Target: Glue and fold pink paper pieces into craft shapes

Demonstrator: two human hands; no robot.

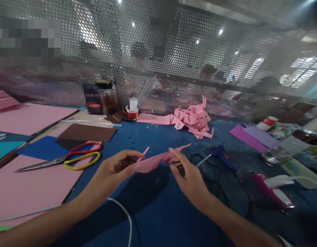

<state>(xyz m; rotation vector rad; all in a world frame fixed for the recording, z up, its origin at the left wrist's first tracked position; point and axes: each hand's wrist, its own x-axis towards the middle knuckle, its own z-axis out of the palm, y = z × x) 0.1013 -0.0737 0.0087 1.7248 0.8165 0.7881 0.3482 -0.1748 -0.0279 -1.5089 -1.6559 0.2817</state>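
Observation:
Above the middle of the blue table, a cut piece of pink paper (151,162) is stretched between my hands. My left hand (119,166) pinches its left end, where a narrow strip sticks up. On the other side, my right hand (183,168) grips the piece near its right end, and a thin pointed tip runs out beyond the fingers. Behind it lies a heap of folded pink paper shapes (191,118) with dark dots. Scissors (68,159) with one red and one yellow handle loop rest left of my left hand. A blue glue gun (222,157) lies right of my right hand.
Pink sheets (40,185), a brown sheet (86,132) and a blue sheet (44,148) cover the left side. A paper cup (132,112) stands at the back by a perforated metal screen (171,48). A clear jar (282,149) and purple paper (247,137) are right. Cables cross the table.

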